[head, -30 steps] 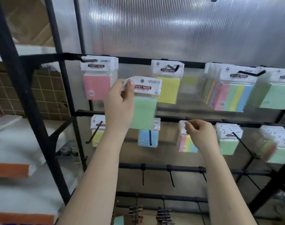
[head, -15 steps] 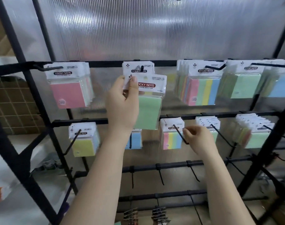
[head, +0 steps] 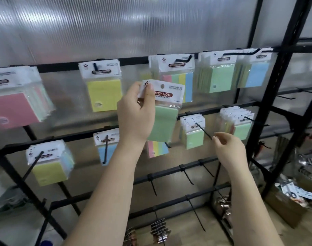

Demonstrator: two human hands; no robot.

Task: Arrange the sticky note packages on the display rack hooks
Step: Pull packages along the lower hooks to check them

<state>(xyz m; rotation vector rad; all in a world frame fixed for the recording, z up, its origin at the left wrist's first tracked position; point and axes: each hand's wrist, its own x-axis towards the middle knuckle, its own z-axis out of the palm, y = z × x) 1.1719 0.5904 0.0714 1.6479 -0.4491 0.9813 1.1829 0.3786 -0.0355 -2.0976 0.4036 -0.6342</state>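
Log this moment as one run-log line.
left hand: holds green sticky note package off rack | right hand: fingertips at hook tip, middle row | package: not yet hung

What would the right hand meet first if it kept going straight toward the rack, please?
Probably the black hook carrying the green packages: the right hand has its fingertips right by the hook's tip. Whether they already touch is unclear.
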